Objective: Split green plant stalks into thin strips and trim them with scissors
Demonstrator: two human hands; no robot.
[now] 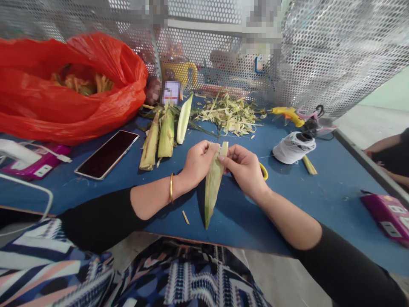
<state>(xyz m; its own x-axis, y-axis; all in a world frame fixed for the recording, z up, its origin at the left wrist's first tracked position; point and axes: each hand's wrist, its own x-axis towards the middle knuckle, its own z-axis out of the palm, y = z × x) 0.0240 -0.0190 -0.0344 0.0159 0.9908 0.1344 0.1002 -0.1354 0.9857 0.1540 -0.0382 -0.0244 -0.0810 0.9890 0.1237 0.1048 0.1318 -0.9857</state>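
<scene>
Both of my hands grip the cut top end of a long pale green corn husk leaf (212,187), whose pointed tip hangs down toward me over the blue table (319,196). My left hand (198,161), with a gold bangle on the wrist, pinches the leaf's left edge. My right hand (244,167) pinches the right edge, fingers curled. A yellow ring-shaped handle (264,171) peeks out behind my right hand. Two rolled husks (159,138) and a pale one (184,119) lie just beyond my left hand.
A red plastic bag (68,87) with husks sits back left, a phone (107,154) beside it. A heap of husk shreds (228,113), a yellow glue gun (288,114) and a white thread spool (294,147) lie behind. Pink boxes (388,216) sit at right; another person's arm (388,151) is far right.
</scene>
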